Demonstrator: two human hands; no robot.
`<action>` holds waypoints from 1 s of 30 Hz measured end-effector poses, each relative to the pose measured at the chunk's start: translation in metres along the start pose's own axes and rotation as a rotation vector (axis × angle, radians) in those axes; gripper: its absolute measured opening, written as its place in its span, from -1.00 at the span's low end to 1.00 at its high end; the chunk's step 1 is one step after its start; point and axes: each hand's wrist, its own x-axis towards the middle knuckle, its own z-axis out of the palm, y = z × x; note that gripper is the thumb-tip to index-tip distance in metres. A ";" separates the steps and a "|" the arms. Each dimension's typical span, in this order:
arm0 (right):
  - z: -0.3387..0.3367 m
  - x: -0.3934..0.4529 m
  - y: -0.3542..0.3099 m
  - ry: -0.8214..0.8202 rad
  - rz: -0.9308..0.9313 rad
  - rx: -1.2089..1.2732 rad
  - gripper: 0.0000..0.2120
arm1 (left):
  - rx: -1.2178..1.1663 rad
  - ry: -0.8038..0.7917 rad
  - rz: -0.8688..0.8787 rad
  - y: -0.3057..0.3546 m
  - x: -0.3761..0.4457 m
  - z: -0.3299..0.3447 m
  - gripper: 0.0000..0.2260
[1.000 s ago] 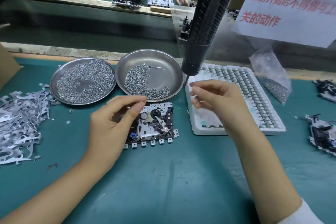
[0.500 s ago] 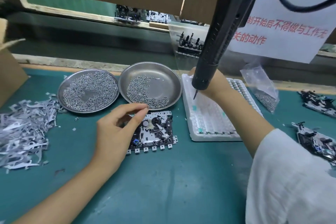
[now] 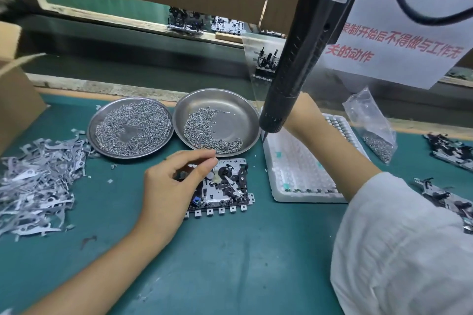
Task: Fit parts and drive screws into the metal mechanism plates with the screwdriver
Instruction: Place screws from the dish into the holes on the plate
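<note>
A metal mechanism plate [image 3: 225, 192] with black levers and a blue part lies on the green mat. My left hand [image 3: 171, 186] rests over its left half. The fingers are curled, and the thumb and forefinger pinch together at the plate's far edge. A black electric screwdriver [image 3: 294, 64] hangs tilted from above, its tip over the near corner of a white foam tray [image 3: 302, 176]. My right hand [image 3: 303, 112] is stretched out behind the screwdriver's lower barrel. The barrel hides its fingers, so its hold does not show.
Two steel dishes of screws [image 3: 130, 128] [image 3: 217, 123] stand behind the plate. A heap of thin metal strips [image 3: 35, 181] lies at the left, beside a cardboard box [image 3: 15, 100]. A bag of screws [image 3: 376, 133] and more mechanisms [image 3: 450, 197] are at the right.
My right hand went from in front of the foam tray up and back, to behind the screwdriver's barrel. The left hand stayed on the plate. The view tilted up a little.
</note>
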 end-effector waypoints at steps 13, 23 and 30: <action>-0.034 -0.114 -0.017 -0.239 0.280 1.184 -0.85 | -0.002 -0.029 0.007 -0.001 0.000 0.001 -0.85; -0.002 -0.126 -0.073 -0.134 0.246 1.502 -0.78 | 0.041 -0.108 0.088 0.001 -0.003 0.001 -0.83; 0.010 -0.129 -0.071 -0.158 0.229 1.526 -0.81 | 0.019 -0.123 0.066 -0.002 -0.003 0.001 -0.84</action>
